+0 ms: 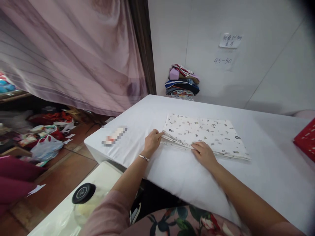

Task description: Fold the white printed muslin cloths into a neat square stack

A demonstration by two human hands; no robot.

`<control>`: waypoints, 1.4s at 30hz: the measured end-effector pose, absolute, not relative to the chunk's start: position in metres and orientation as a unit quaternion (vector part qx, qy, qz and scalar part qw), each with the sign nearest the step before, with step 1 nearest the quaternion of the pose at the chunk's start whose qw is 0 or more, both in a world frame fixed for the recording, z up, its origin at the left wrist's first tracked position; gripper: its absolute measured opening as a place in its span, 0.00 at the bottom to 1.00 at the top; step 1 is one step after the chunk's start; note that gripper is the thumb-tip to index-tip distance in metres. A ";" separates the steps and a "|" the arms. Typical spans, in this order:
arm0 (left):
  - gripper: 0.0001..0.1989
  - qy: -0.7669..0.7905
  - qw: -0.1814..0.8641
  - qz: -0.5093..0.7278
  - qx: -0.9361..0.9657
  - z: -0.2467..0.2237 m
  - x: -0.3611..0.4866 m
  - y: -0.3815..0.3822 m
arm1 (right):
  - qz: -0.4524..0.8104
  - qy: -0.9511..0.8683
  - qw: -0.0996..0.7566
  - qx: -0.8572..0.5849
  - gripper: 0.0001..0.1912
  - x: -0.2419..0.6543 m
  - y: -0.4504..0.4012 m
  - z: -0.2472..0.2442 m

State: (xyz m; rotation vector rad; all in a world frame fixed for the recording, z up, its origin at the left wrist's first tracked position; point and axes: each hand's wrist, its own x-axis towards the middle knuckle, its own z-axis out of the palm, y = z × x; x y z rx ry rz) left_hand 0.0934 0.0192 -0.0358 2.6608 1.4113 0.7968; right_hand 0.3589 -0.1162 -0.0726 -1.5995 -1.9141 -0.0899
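Note:
A folded white cloth (203, 131) with a small scattered print lies on the white-covered table (265, 147) in front of me. Several layers show along its near edge. My left hand (153, 141) pinches the near left corner between thumb and fingers. Farther right along the same edge, my right hand (203, 153) grips the layers, its thumb and some fingertips partly hidden by the cloth and hand. Both hands rest low, close to the tabletop.
A blurred-out flat item (114, 136) lies on the table's left part. Beside me, a black-lidded jar (84, 193) stands on a pale surface. A stack of folded fabrics (182, 83) rises behind the table; a red box-like object (306, 139) sits at right. Bags (46, 147) litter the floor.

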 end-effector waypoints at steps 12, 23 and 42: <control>0.18 0.431 0.194 0.253 0.844 -0.050 0.081 0.013 | -0.034 -0.735 0.308 -0.603 0.12 0.360 -0.117 -0.071; 0.14 0.450 0.133 0.240 0.850 -0.042 0.080 -0.001 | -0.029 -0.732 0.298 -0.613 0.12 0.356 -0.118 -0.068; 0.12 0.535 0.395 0.421 0.617 -0.060 0.101 0.002 | 0.148 -0.722 0.281 -0.615 0.12 0.247 -0.015 -0.039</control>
